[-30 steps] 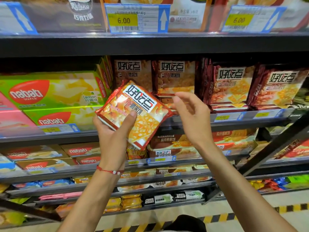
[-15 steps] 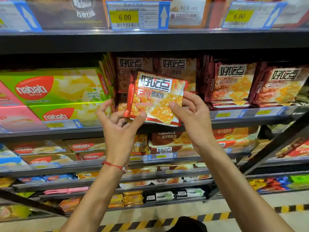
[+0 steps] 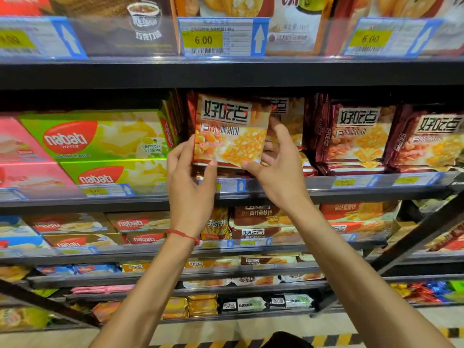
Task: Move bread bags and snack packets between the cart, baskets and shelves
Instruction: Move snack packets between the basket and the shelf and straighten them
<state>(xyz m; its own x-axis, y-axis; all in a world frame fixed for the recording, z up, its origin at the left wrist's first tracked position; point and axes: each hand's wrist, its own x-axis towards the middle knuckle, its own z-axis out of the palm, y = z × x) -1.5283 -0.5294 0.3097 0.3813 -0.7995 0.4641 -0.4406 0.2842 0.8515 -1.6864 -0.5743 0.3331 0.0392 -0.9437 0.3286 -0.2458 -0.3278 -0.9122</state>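
Both hands point(image 3: 190, 177) have raised the snack packet point(image 3: 229, 131) shelfward (now upright).

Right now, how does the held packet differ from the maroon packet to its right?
The held packet has a bright red-orange wrapper; the maroon packet is dark brown-red. The held packet is gripped by the left hand and right hand at its lower corners; the maroon packet rests on a stack. Both show the same logo and cracker picture.
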